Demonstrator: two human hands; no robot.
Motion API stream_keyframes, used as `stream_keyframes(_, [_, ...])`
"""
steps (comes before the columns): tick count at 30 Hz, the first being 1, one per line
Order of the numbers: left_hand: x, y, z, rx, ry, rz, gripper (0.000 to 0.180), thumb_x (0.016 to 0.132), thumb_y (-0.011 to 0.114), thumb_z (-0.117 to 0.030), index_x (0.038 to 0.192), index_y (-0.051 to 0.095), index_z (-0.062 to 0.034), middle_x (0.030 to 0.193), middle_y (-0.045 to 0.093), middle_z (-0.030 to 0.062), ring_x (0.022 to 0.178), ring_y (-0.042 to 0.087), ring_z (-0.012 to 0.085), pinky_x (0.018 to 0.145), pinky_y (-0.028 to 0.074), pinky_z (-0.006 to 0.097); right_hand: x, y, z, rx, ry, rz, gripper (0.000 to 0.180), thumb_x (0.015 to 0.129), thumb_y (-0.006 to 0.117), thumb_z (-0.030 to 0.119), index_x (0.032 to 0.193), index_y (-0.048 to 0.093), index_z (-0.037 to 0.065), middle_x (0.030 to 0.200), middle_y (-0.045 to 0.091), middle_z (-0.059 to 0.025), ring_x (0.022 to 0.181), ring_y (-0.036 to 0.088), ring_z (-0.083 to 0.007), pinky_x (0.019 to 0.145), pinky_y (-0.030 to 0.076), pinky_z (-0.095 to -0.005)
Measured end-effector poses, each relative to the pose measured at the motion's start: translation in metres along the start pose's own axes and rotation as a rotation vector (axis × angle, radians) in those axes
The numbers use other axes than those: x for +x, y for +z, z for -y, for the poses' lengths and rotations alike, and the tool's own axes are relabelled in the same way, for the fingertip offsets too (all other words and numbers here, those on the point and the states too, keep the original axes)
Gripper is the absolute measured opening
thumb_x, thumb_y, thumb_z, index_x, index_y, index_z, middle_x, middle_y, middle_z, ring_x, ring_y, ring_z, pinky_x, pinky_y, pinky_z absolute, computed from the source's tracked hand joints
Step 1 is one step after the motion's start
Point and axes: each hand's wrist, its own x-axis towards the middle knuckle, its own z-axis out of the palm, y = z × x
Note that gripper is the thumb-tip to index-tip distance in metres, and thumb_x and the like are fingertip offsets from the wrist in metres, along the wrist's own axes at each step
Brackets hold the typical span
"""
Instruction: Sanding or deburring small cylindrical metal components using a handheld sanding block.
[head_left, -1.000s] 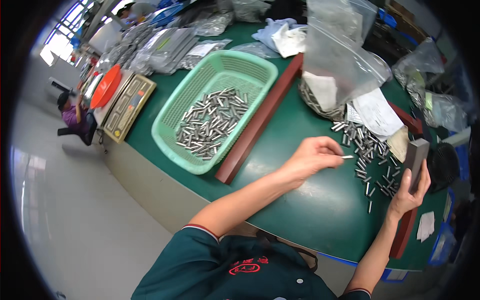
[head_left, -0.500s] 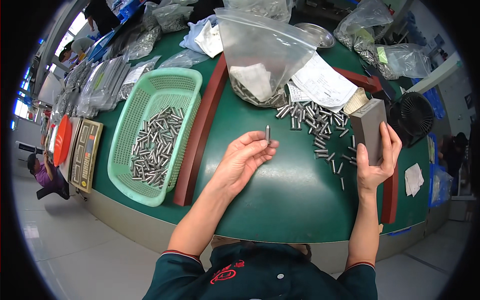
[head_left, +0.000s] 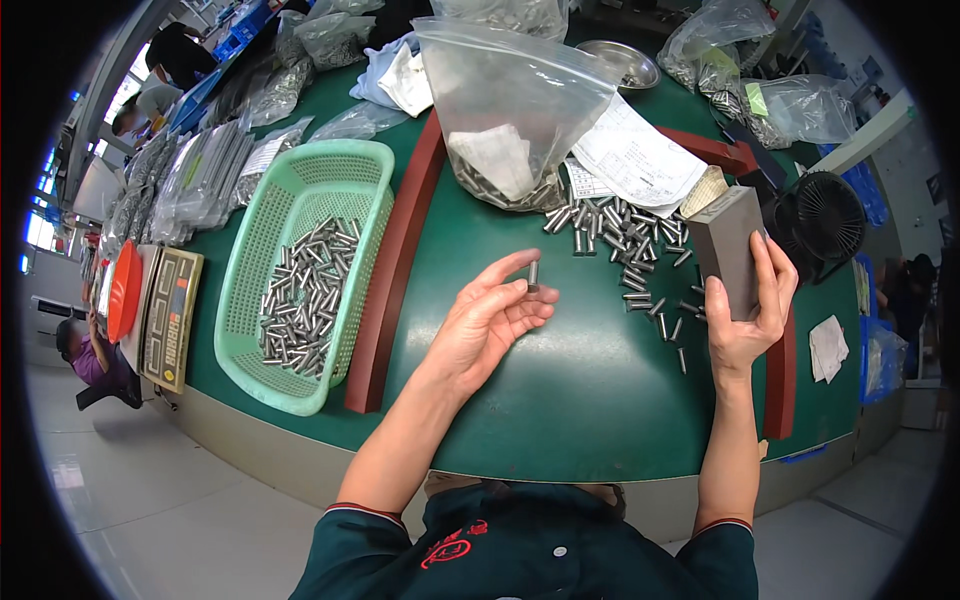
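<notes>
Left hand [head_left: 482, 322]: grip pinches metal pin [head_left: 533, 275] (end shape unclear) | Right hand [head_left: 750, 325]: grip clamps grey block [head_left: 728, 245] | Step, I judge: holding pin upright | Next move calls for steady pinch

On my dark green shirt [head_left: 510, 560], red stitched characters [head_left: 478, 527] sit beside a red oval emblem [head_left: 447, 549] with lettering inside it. The grey block [head_left: 728, 262] in my right hand [head_left: 746, 335] bears faint dark lettering on its upper end, too blurred for me to read. Toward the far edge of the table [head_left: 560, 400], right of its middle, I see a white sheet [head_left: 640, 155] with small print and a smaller sheet [head_left: 588, 182] with a printed grid, both too fine to read. At the table's left edge, the weighing scale [head_left: 172, 320] carries panel markings I cannot make out.
</notes>
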Motion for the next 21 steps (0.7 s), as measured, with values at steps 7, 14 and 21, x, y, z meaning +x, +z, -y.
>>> stream_keyframes(7, [0.001,-0.002,0.003,-0.072,-0.035,0.01,0.038,0.093,0.057,-0.014,0.128,0.048,-0.0003,0.101,0.065,0.0146,0.089,0.064,0.0182,0.083,0.053,0.03,0.0,0.0,0.001,-0.003,-0.004,0.004,0.06,0.061,0.073,0.012,0.119,0.063,0.002,0.117,0.054,-0.0164,0.106,0.051,-0.0297,0.089,0.044,-0.0395])
stream_keyframes(14, [0.002,-0.007,0.005,-0.235,-0.065,0.066,0.031,0.091,0.061,-0.005,0.119,0.049,-0.0062,0.106,0.063,0.0163,0.09,0.064,0.0185,0.084,0.054,0.03,0.0,0.002,0.004,-0.001,-0.012,0.006,0.06,0.06,0.074,0.013,0.118,0.063,0.001,0.115,0.054,-0.0171,0.104,0.052,-0.0295,0.088,0.044,-0.0392])
stream_keyframes(21, [0.004,-0.003,0.01,-0.093,0.022,0.12,0.038,0.087,0.065,-0.001,0.12,0.047,-0.0078,0.106,0.063,0.0169,0.09,0.064,0.0183,0.084,0.053,0.03,-0.008,0.011,0.016,0.003,-0.055,0.092,0.063,0.053,0.075,0.019,0.114,0.066,0.003,0.111,0.058,-0.0167,0.096,0.053,-0.0294,0.087,0.041,-0.0395])
